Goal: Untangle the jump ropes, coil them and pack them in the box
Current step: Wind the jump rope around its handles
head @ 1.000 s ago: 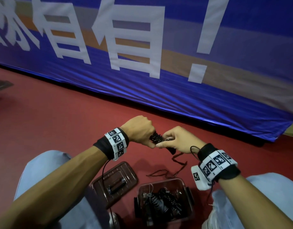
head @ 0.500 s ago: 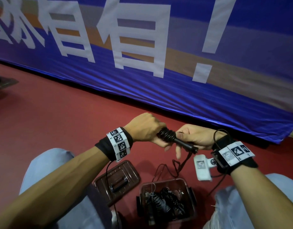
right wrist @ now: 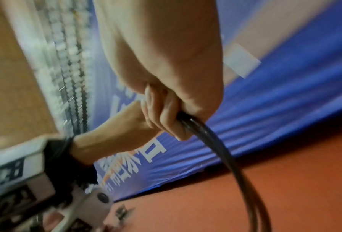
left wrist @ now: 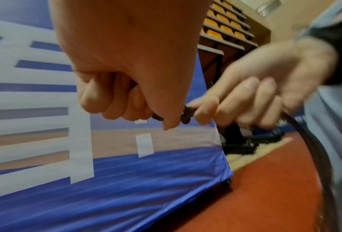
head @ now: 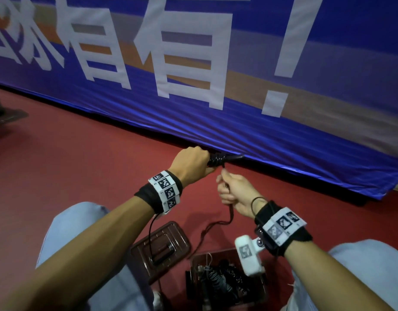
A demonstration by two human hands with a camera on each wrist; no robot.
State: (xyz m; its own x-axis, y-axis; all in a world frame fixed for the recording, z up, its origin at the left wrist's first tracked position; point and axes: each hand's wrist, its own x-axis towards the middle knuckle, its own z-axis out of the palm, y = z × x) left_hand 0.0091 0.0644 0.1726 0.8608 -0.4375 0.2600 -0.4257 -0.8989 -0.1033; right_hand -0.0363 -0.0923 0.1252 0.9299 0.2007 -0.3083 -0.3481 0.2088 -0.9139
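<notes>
My left hand [head: 194,163] grips the black jump rope handles [head: 225,158], which point right with rope wound around them. My right hand [head: 232,191] sits just below and grips the doubled dark rope [head: 230,217], which hangs down toward the floor. In the left wrist view my left hand [left wrist: 130,100] is a fist around the wound rope [left wrist: 186,116]. The right wrist view shows my right hand [right wrist: 166,113] closed round two rope strands [right wrist: 215,141]. The clear brown box [head: 263,295] stands on the floor between my knees, with other coiled ropes [head: 222,281] inside.
The box lid [head: 180,243] lies flat on the red floor [head: 81,176] left of the box. A blue banner [head: 260,135] with white characters hangs close in front. My knees in light blue trousers [head: 70,232] flank the box.
My left hand has lifted the handles up and away toward the banner. My right hand has dropped below them and closed round the hanging rope, pulling it taut.
</notes>
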